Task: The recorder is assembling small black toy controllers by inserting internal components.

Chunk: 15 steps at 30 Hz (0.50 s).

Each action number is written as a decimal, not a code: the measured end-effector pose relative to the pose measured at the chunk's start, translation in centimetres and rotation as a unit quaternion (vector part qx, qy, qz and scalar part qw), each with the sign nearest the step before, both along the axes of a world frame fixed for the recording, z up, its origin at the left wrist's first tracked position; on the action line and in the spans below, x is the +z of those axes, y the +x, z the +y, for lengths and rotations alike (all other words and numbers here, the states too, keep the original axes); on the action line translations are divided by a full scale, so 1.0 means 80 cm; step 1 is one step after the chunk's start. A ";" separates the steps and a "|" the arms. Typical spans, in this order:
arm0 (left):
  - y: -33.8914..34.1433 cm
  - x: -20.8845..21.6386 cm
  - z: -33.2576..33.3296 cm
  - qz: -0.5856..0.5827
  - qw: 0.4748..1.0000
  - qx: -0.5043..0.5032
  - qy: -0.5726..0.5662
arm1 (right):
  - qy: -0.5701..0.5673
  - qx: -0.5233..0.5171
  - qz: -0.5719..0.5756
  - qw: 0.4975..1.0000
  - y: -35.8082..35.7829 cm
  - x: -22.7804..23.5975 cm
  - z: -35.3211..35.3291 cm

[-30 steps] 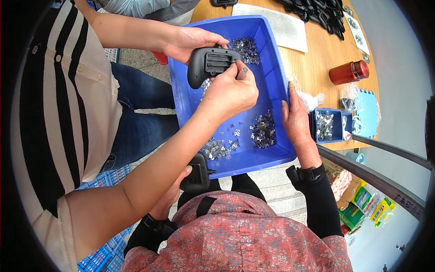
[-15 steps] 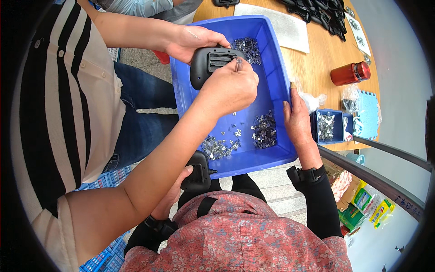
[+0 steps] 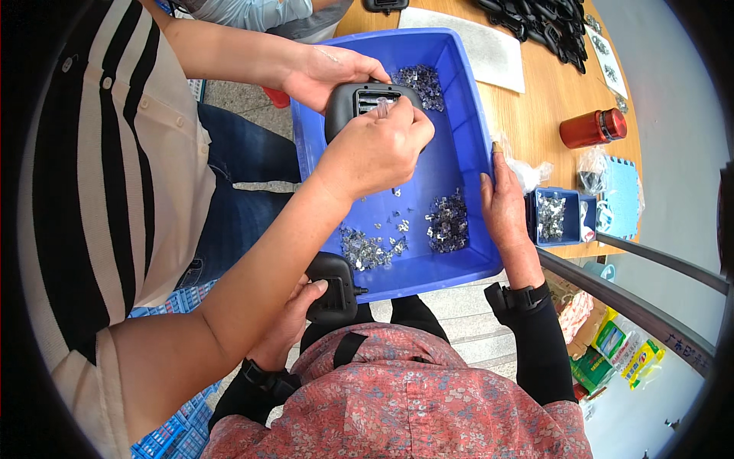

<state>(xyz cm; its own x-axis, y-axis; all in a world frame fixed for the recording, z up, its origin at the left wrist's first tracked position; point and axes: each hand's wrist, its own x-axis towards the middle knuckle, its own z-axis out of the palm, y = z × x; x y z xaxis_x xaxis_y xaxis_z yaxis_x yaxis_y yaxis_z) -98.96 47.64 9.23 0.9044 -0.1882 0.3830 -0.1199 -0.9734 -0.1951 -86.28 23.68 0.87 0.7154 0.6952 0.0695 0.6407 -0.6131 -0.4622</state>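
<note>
Your left hand [image 3: 287,323] is grasping the black casing [image 3: 334,297], thumb lying on its left edge, just beside the near left corner of the blue tub [image 3: 440,269]. Your right hand [image 3: 503,203] is resting along the tub's right rim; whether it is clenching, the view is not showing. You are probably handling light, stiff, slightly slippery plastic, its rounded sides offering the surest hold, clear of the protruding stub [image 3: 361,291]

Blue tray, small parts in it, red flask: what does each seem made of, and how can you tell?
Blue tray: probably moulded plastic, semi-gloss; smooth, one-colour walls with rounded corners.
Small parts: shiny, maybe metal, from silvery glints, though clear plastic is possible.
Red flask: perhaps coated metal, glossy, from its bright highlights.
</note>
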 end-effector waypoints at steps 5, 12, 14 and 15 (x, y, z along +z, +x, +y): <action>0.000 -0.007 0.005 -0.051 0.997 -0.034 0.052 | -0.001 -0.002 -0.002 1.000 0.000 0.001 -0.001; -0.001 -0.012 0.011 -0.071 0.975 -0.049 0.204 | -0.004 -0.002 -0.006 1.000 0.000 -0.002 -0.002; -0.001 -0.013 0.010 -0.070 0.983 -0.043 0.167 | -0.003 -0.002 -0.004 1.000 0.000 -0.003 -0.001; -0.001 -0.013 0.010 -0.070 0.986 -0.041 0.148 | -0.001 -0.001 -0.006 1.000 0.000 -0.003 -0.002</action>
<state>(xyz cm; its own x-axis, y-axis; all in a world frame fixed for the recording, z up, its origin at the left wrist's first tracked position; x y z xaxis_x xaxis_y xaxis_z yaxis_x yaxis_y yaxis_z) -99.07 48.41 8.19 0.8239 -0.3808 0.4197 -0.1475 -0.8591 -0.4901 -86.25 23.54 0.59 0.7165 0.6933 0.0771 0.6447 -0.6159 -0.4527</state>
